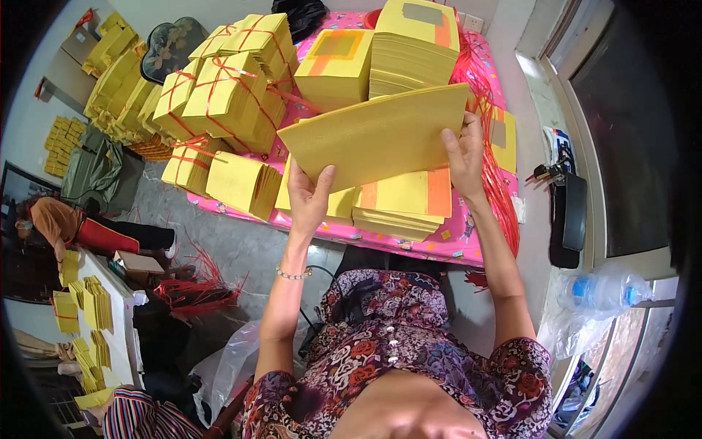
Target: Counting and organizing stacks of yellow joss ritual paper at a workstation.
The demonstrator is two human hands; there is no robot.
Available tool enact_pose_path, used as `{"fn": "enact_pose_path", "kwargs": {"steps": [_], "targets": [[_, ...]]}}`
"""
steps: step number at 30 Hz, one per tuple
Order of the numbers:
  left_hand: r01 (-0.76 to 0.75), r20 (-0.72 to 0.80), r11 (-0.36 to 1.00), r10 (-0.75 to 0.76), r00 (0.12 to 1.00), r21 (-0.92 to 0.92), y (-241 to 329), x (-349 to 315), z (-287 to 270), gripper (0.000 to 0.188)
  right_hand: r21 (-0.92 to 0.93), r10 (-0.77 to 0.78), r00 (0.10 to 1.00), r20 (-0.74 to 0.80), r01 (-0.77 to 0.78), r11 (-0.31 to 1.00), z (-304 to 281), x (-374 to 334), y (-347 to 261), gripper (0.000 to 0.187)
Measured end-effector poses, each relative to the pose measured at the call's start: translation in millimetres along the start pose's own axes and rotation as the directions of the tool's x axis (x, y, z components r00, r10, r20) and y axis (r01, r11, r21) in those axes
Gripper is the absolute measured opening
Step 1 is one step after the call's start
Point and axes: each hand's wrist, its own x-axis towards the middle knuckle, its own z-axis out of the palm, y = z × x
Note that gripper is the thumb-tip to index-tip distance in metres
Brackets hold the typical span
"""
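A thin sheaf of yellow paper [376, 139] is held up between my two hands, tilted above the table. My left hand [310, 194] grips its lower left edge, thumb in front and the fingers mostly hidden behind. The right end is pinched by my right hand [465, 157], with the thumb on the near face. Just beneath lies a stack of yellow paper with orange bands [402, 208]. Behind the sheaf stand a tall yellow stack [413, 62] and a shorter one [333, 77], each with a grey and orange patch on top. A small folded yellow stack [241, 183] sits to the left.
Bundles tied with red ribbon [234, 95] fill the table's left. Red ribbon strands [504, 212] hang along the right edge of the pink tablecloth [464, 249]. At left, a person [58, 219] bends by a white table [121, 344]. A plastic bottle [599, 291] is at right.
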Motion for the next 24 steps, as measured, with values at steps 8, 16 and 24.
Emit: {"fn": "enact_pose_path", "kwargs": {"steps": [8, 16, 24], "targets": [[0.007, 0.007, 0.999, -0.007, 1.0, 0.05, -2.0, -3.3, -0.7, 0.048, -0.012, 0.006, 1.0, -0.016, -0.006, 1.0, 0.8, -2.3, -1.0, 0.024], [0.125, 0.101, 0.981, -0.11, 0.989, -0.152, 18.1, 12.0, 5.8, 0.047, -0.034, 0.082, 0.996, -0.036, -0.083, 0.996, 10.1, 14.7, -6.2, 0.02], [0.298, 0.291, 0.893, -0.202, 0.935, -0.337, 21.0, 18.4, 30.4, 0.044, -0.032, 0.249, 0.89, 0.382, -0.256, 0.966, 49.0, 2.5, -4.4, 0.048]]}}
